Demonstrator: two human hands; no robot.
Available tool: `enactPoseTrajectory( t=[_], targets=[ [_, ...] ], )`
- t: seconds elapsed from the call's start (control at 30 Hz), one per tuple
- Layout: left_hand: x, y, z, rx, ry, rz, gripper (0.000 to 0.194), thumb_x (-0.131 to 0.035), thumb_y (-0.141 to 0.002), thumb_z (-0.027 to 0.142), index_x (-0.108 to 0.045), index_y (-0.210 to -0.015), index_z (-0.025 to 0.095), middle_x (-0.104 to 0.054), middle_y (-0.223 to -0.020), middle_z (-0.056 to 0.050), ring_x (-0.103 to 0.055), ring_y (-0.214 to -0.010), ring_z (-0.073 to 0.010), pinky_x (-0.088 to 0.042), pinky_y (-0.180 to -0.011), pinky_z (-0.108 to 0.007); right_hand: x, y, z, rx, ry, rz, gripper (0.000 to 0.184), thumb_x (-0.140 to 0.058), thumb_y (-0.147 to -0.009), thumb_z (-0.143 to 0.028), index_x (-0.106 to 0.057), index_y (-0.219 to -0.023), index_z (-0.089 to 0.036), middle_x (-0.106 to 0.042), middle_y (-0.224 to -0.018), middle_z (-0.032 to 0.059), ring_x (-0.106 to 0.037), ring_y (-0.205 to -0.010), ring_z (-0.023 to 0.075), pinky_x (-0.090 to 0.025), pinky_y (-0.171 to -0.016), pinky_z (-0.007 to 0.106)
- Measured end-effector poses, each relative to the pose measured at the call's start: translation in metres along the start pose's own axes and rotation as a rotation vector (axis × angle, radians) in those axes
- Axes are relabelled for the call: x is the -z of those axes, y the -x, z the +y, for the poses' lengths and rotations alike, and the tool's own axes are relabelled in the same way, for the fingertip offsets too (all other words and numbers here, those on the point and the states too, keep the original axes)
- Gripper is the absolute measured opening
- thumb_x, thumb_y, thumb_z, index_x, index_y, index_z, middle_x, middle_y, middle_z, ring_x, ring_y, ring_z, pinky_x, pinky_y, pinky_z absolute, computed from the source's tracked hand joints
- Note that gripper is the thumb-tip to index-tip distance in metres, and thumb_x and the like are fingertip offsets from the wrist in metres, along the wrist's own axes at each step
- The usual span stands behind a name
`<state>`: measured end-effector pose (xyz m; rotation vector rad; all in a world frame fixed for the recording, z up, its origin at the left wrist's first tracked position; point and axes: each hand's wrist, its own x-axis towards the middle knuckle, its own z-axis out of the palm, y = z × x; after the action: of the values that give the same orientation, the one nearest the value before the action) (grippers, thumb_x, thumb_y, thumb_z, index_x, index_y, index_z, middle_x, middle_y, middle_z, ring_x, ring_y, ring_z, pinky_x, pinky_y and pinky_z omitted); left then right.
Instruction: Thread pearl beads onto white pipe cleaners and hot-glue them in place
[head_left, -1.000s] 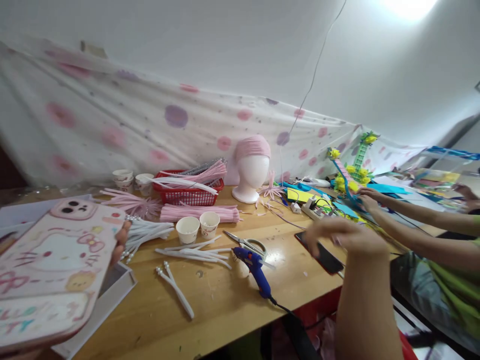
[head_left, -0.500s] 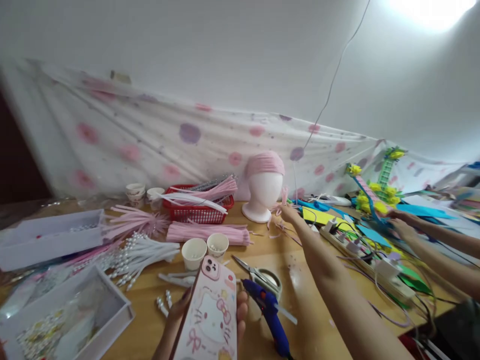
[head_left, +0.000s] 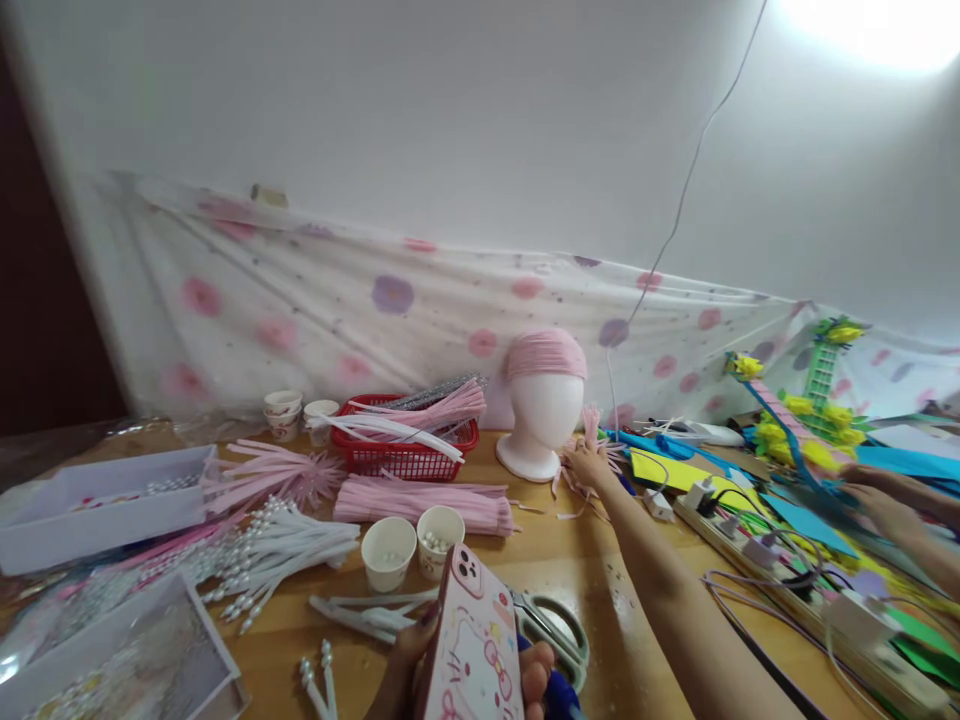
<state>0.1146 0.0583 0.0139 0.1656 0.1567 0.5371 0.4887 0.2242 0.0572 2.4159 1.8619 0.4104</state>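
Note:
A phone in a pink cartoon-cat case [head_left: 478,640] is in my left hand [head_left: 409,655], its camera side facing me, fingers wrapped around both edges. It partly covers a blue glue gun [head_left: 559,695] and grey-handled scissors [head_left: 555,635]. My right arm stretches across the table. At its end, my right hand [head_left: 589,465] is closed on a bunch of pink fuzzy strips [head_left: 592,425] beside the white foam head [head_left: 546,410], which wears a pink headband [head_left: 546,354]. The fingertips are small and partly hidden among the strips.
A red basket [head_left: 397,462] of pipe cleaners stands at the back. Pink pipe cleaners [head_left: 427,503], pearl-tipped white stems [head_left: 300,540] and paper cups [head_left: 388,553] lie nearer. White boxes [head_left: 112,510] are left. On the right are a power strip [head_left: 795,590] and another person's hands [head_left: 885,505].
The view has shifted, so the table sits lower in it. The phone has moved right, over the glue gun and scissors. My right hand stays at the pink strips, which now appear more spread.

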Motion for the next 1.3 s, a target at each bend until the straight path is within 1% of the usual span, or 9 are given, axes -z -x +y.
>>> enactPoseTrajectory(
  t=[0.17,0.3,0.43,0.57,0.7,0.83,0.97,1.2,1.3],
  targets=[
    [-0.024,0.005,0.008,0.070,0.139,0.167,0.103,-0.084,-0.069,0.048,-0.039,-0.150,0.003,-0.074,-0.118,-0.027,-0.072,-0.110,-0.0367,-0.054,-0.096,-0.047,0.016,0.006,0.009,0.010,-0.079,0.035,0.031,-0.065,-0.100,-0.031,-0.063,-0.128,-0.019,-0.065,-0.132,0.0109,-0.068,-0.108,0.0260,-0.059,-0.090,0.046],
    [-0.065,-0.005,0.005,-0.029,0.073,0.304,0.059,-0.066,-0.090,0.046,-0.053,-0.135,0.011,-0.074,-0.110,-0.025,-0.076,-0.091,-0.0330,-0.058,-0.086,-0.053,0.036,0.019,0.025,-0.051,-0.187,0.092,0.035,-0.068,-0.099,-0.031,-0.062,-0.130,-0.016,-0.065,-0.130,0.0120,-0.069,-0.107,0.0269,-0.059,-0.089,0.046],
    [-0.111,-0.045,-0.005,-0.133,-0.012,0.361,0.023,-0.061,-0.096,0.036,-0.063,-0.101,0.013,-0.069,-0.079,-0.011,-0.071,-0.071,-0.0245,-0.060,-0.071,-0.040,0.061,0.049,0.047,-0.129,-0.283,0.221,0.034,-0.067,-0.099,-0.031,-0.062,-0.130,-0.016,-0.065,-0.131,0.0121,-0.069,-0.108,0.0268,-0.059,-0.089,0.046],
    [-0.138,-0.098,-0.014,-0.068,-0.012,0.377,0.028,-0.060,-0.097,0.037,-0.065,-0.101,0.010,-0.067,-0.086,-0.011,-0.066,-0.069,-0.0207,-0.058,-0.061,-0.033,0.093,0.116,0.063,-0.125,-0.350,0.394,0.032,-0.065,-0.100,-0.033,-0.063,-0.129,-0.019,-0.066,-0.130,0.0104,-0.069,-0.106,0.0258,-0.059,-0.089,0.046],
    [-0.143,-0.133,-0.022,-0.067,0.006,0.377,0.032,-0.062,-0.098,0.037,-0.063,-0.122,0.015,-0.068,-0.116,-0.009,-0.069,-0.092,-0.0205,-0.060,-0.077,-0.038,0.116,0.208,0.051,-0.003,-0.391,0.485,0.039,-0.037,-0.108,-0.037,-0.071,-0.114,-0.019,-0.077,-0.108,0.0123,-0.074,-0.095,0.0299,-0.059,-0.078,0.039],
    [-0.137,-0.144,-0.032,-0.074,0.008,0.362,0.036,-0.064,-0.097,0.035,-0.061,-0.128,0.017,-0.065,-0.127,-0.011,-0.068,-0.105,-0.0249,-0.059,-0.087,-0.046,0.127,0.267,0.018,0.143,-0.402,0.448,0.039,-0.038,-0.104,-0.032,-0.072,-0.117,-0.019,-0.082,-0.100,0.0121,-0.078,-0.086,0.0293,-0.058,-0.070,0.034],
    [-0.130,-0.143,-0.038,-0.070,-0.005,0.385,0.037,-0.065,-0.097,0.035,-0.061,-0.128,0.017,-0.065,-0.129,-0.011,-0.067,-0.107,-0.0254,-0.059,-0.088,-0.047,0.128,0.277,0.002,0.184,-0.369,0.426,0.040,-0.037,-0.100,-0.024,-0.070,-0.123,-0.017,-0.082,-0.097,0.0141,-0.079,-0.080,0.0304,-0.057,-0.066,0.035],
    [-0.125,-0.141,-0.043,-0.096,-0.025,0.402,0.037,-0.065,-0.097,0.035,-0.061,-0.129,0.017,-0.065,-0.129,-0.011,-0.067,-0.107,-0.0255,-0.059,-0.088,-0.047,0.124,0.277,0.002,0.230,-0.330,0.350,0.041,-0.039,-0.097,-0.021,-0.069,-0.124,-0.013,-0.082,-0.108,0.0174,-0.080,-0.084,0.0311,-0.058,-0.066,0.035],
    [-0.124,-0.141,-0.044,-0.105,-0.053,0.417,0.037,-0.065,-0.097,0.035,-0.061,-0.129,0.018,-0.064,-0.130,-0.011,-0.067,-0.108,-0.0257,-0.059,-0.089,-0.047,0.128,0.279,0.003,0.238,-0.300,0.307,0.039,-0.040,-0.097,-0.020,-0.071,-0.119,-0.014,-0.083,-0.100,0.0162,-0.079,-0.074,0.0301,-0.056,-0.062,0.034]
  ],
)
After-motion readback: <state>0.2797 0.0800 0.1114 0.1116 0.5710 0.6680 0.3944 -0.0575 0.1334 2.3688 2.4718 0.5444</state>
